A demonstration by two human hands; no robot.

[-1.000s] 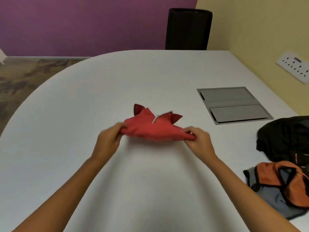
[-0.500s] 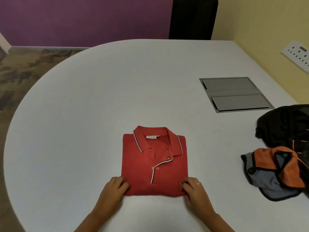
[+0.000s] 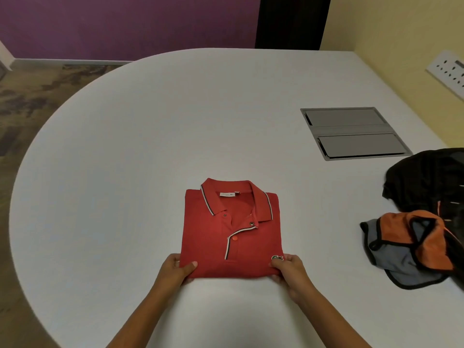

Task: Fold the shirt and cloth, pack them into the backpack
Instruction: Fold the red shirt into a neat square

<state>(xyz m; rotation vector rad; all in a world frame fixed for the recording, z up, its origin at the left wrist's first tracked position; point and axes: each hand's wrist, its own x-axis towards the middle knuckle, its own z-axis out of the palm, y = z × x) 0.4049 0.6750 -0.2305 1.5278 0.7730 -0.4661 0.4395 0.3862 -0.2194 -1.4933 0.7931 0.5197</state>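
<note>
A red polo shirt (image 3: 213, 237) lies folded into a neat rectangle on the white table (image 3: 150, 146), collar away from me. My left hand (image 3: 175, 271) pinches its near left corner, thumb on top. My right hand (image 3: 288, 271) pinches the near right corner beside the small green logo. At the right edge of the table lies an orange and grey cloth (image 3: 406, 244), crumpled, partly overlapped by the black backpack (image 3: 426, 179), which runs out of view on the right.
A grey flap-lid cable box (image 3: 351, 133) is set into the table at the back right. A dark chair back (image 3: 291, 21) stands beyond the far edge. A white socket strip (image 3: 449, 71) is on the yellow wall.
The shirt was held bunched in the air, then laid flat as a folded rectangle nearer to me. Both hands now grip its near corners with thumbs on top.
</note>
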